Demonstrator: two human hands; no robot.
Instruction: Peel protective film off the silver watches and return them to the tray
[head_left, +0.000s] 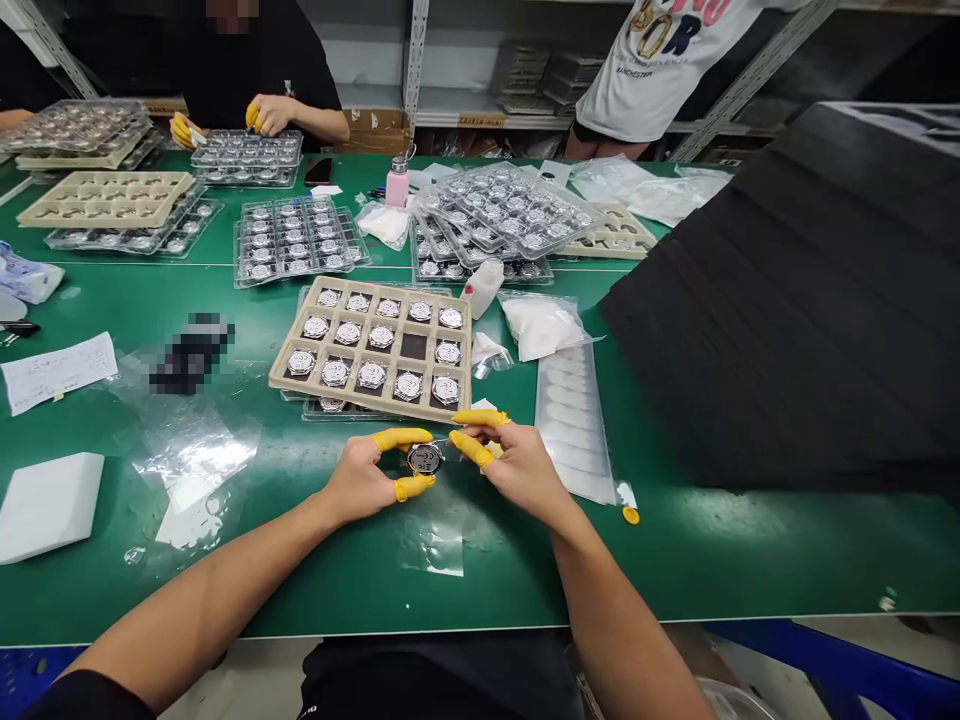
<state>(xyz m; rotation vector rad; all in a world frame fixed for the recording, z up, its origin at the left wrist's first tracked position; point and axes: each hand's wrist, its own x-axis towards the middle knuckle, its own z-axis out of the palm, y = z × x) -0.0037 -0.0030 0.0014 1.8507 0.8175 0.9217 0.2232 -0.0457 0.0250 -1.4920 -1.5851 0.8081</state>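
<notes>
Between the thumb and forefinger of my left hand point(375, 472), a round watch case point(425, 459) is gripped by its edges, its dark printed back facing up. Yellow finger cots cover those fingertips. Close on the right, my right hand point(510, 455), also in yellow cots, has its fingers pinched beside the case; a thin, clear sliver seems to be at the tips, too small to make out. Just beyond my hands lies a beige tray point(281, 378) of silver watch cases in compartments; one compartment shows only its dark bottom. Under my hands is a clear film point(439, 545).
Right of the tray lie a bag of white material point(544, 325) and a clear strip sleeve point(574, 430). A yellow finger cot point(631, 515) is nearby. Black sheeting point(810, 330) rises at right. Stacked clear trays point(510, 205) stand behind; a co-worker's gloved hand point(270, 115) works across the table.
</notes>
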